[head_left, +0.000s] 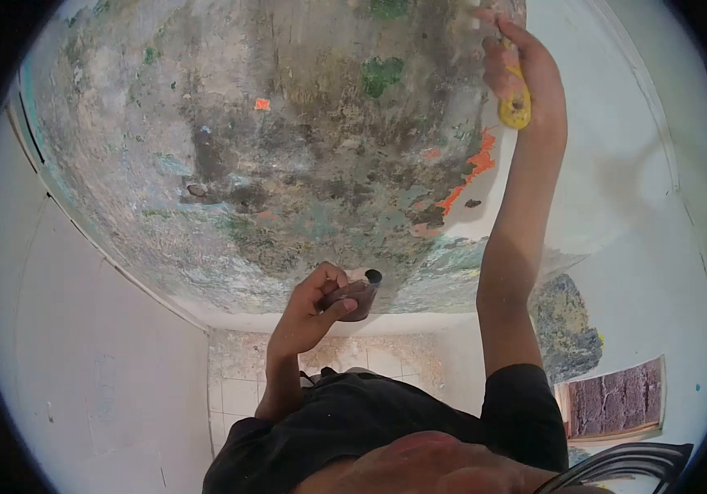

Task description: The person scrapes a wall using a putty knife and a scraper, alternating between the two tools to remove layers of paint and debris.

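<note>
My right hand (pixel 511 70) is raised to the upper right against the wall, its fingers wrapped round a tool with a yellow handle (pixel 515 111). The tool's working end is blurred, so I cannot make out its kind. Low in front of my chest, my left hand (pixel 308 317) grips a small dark cup (pixel 361 301) with an uneven rim. The cup's contents do not show clearly. Both hands are at a patchy, stripped wall (pixel 304 156) with grey, green and orange spots. Smooth white coating (pixel 600 123) borders it near my right forearm.
A tiled floor (pixel 238 397) strewn with debris lies below the wall. Plain white wall (pixel 82 329) stands on the left. At the lower right are a bare grey patch (pixel 567 321) and a framed opening (pixel 617 401) with a rough brownish surface inside.
</note>
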### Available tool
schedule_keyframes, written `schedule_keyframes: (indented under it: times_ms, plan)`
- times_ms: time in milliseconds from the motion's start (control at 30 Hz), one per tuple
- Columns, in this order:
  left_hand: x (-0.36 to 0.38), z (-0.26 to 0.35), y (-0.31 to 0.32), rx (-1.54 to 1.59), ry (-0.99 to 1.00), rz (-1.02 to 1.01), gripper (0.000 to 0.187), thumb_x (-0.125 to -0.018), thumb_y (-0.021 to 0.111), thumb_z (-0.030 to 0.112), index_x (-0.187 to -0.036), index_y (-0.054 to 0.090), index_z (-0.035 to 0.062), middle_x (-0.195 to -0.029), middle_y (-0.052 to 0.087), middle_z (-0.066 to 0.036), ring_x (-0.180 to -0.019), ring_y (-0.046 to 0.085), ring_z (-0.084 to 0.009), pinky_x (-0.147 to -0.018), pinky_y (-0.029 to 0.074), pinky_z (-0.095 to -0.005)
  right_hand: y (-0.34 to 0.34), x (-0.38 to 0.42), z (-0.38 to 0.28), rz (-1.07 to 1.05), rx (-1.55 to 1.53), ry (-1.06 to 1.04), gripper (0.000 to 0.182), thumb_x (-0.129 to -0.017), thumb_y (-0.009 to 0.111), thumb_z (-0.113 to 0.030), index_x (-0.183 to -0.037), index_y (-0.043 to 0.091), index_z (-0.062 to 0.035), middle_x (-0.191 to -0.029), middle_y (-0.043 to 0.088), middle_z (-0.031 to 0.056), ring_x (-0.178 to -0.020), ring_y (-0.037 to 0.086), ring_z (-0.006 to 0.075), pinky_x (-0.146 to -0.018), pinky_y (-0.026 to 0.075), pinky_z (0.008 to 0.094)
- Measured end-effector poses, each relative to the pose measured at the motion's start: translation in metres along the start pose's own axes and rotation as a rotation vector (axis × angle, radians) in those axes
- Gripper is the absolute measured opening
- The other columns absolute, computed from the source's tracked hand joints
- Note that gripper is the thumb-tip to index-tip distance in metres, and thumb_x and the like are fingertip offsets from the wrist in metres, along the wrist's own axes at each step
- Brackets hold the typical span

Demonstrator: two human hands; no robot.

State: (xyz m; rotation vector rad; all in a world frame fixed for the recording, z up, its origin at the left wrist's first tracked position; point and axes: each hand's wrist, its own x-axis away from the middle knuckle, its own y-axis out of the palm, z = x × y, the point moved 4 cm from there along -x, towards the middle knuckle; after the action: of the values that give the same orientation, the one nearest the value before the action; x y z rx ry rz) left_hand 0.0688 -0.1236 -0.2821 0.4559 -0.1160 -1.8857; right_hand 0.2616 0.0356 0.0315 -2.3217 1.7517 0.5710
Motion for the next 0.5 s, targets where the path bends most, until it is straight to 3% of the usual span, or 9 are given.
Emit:
schedule_keyframes:
  times_ms: [100, 200, 400, 500]
  plan:
    - [0.005, -0.003, -0.007, -0.006, -0.009, 0.026, 0.022, -0.089, 0.061, -0.003, -0.1, 0.045, 0.0073, -0.089, 0.056, 0.001, -0.084, 0.048, -0.004, -0.073, 0.04, -0.0209, 0.008, -0.008, -0.011, 0.022, -0.081, -0.022, 0.023, -0.099, 0.049, -0.025, -0.107, 0.054, -0.0051, -0.052, 0.047, -0.0009, -0.033, 0.038, 0.0081, -0.03, 0.033, 0.0224]
    - [0.009, 0.002, -0.011, -0.007, -0.02, 0.039, 0.023, -0.088, 0.06, -0.005, -0.1, 0.044, 0.0073, -0.089, 0.056, 0.0, -0.084, 0.049, -0.0043, -0.074, 0.04, -0.0205, -0.001, 0.004, -0.001, -0.175, -0.09, 0.041, 0.028, -0.102, 0.039, -0.022, -0.118, 0.056, -0.0052, -0.056, 0.043, -0.0043, -0.036, 0.035, 0.0061, -0.031, 0.032, 0.0222]
    - [0.008, 0.004, -0.007, 0.029, -0.002, 0.027, 0.023, -0.088, 0.06, -0.005, -0.099, 0.044, 0.0076, -0.087, 0.055, 0.001, -0.083, 0.048, -0.0045, -0.074, 0.04, -0.0201, -0.006, 0.008, -0.003, -0.086, 0.006, -0.01, 0.027, -0.103, 0.038, -0.021, -0.115, 0.056, -0.0052, -0.056, 0.042, -0.0041, -0.036, 0.035, 0.0052, -0.03, 0.032, 0.0217]
    - [0.005, 0.005, -0.006, -0.011, 0.039, -0.003, 0.022, -0.09, 0.061, -0.002, -0.1, 0.045, 0.0082, -0.091, 0.058, 0.0, -0.086, 0.049, -0.0048, -0.076, 0.04, -0.0208, -0.004, -0.006, -0.01, -0.256, -0.091, 0.014, 0.027, -0.103, 0.037, -0.02, -0.115, 0.056, -0.0051, -0.056, 0.042, -0.0041, -0.036, 0.034, 0.0052, -0.03, 0.031, 0.0211]
